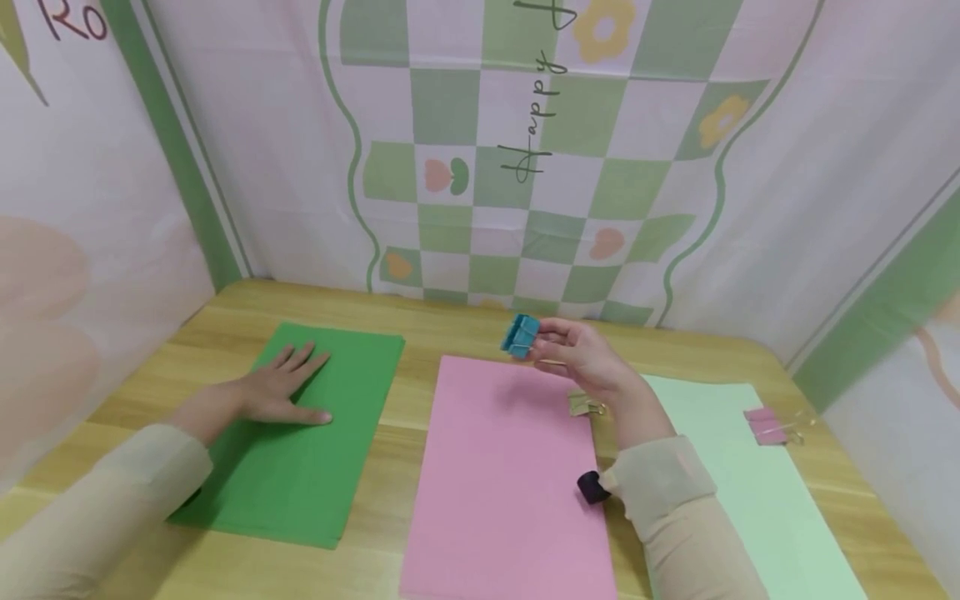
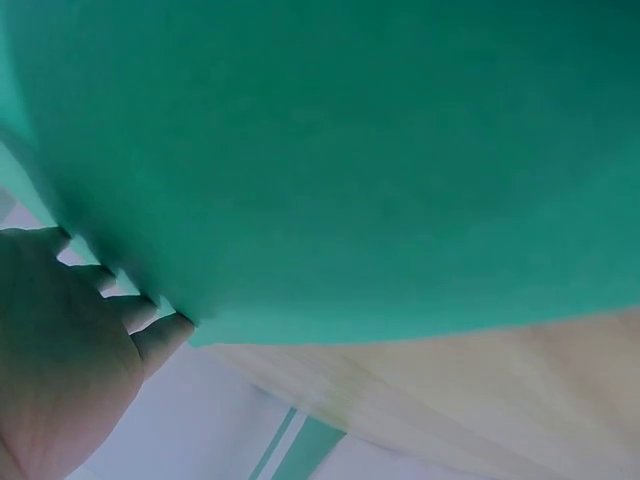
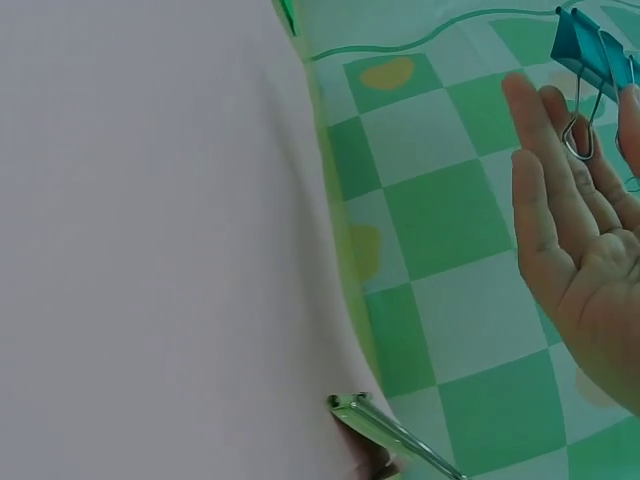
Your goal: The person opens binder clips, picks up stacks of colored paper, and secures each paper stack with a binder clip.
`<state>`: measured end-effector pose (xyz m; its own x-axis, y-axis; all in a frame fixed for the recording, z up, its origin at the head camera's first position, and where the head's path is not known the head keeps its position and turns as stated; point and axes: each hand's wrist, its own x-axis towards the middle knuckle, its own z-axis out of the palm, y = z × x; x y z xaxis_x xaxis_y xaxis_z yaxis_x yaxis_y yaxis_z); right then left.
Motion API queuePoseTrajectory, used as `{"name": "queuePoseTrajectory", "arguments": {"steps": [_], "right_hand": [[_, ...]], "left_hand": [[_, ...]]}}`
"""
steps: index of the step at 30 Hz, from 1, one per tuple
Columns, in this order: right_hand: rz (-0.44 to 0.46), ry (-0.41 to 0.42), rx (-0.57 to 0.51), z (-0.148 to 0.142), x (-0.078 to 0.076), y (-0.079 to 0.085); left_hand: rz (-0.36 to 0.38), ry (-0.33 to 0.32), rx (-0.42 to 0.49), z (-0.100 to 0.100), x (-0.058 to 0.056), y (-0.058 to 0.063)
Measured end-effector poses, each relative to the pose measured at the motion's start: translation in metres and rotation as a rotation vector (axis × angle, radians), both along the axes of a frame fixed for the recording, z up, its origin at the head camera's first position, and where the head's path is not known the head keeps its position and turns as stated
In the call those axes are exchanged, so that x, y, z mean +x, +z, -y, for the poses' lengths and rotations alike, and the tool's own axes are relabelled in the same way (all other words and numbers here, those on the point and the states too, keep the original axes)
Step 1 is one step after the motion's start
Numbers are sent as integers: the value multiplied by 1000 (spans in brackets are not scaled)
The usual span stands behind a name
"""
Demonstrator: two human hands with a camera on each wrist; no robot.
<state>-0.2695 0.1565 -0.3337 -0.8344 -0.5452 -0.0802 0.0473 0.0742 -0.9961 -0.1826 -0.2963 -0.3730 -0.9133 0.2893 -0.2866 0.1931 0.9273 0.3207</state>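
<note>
On the left, my left hand (image 1: 279,392) rests with spread fingers on a stack of dark green paper (image 1: 337,467). The left wrist view shows its fingertips (image 2: 165,338) at the edge of the green sheets. My right hand (image 1: 592,358) holds a blue binder clip (image 1: 521,335) between thumb and fingers, above the far edge of the pink paper (image 1: 502,483). In the right wrist view the blue clip's wire handles point toward the palm. A gold binder clip (image 1: 581,405) grips the pink paper's right edge, below the right hand.
Light green paper (image 1: 720,467) lies at the right, partly behind my right forearm, with a pink binder clip (image 1: 765,426) on its right edge. A small black item (image 1: 592,487) sits beside the right cuff. A patterned curtain (image 1: 510,225) hangs behind the wooden table (image 1: 382,483).
</note>
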Motion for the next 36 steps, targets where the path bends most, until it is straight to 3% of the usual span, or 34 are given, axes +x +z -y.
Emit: {"name": "queuePoseTrajectory", "arguments": {"steps": [9,21,28,36], "right_hand": [[19,-99,-50,-6,10,5],[-13,-125,-91,-7,8,0],[4,-127,-85,-6,11,4],[9,-150,-63,-11,11,8]], "left_hand": [[19,7,3,-3,0,1],[19,-20,32,-8,-8,9],[-22,-56,154,-1,-19,19],[-113,-96,120,2,-44,30]]}}
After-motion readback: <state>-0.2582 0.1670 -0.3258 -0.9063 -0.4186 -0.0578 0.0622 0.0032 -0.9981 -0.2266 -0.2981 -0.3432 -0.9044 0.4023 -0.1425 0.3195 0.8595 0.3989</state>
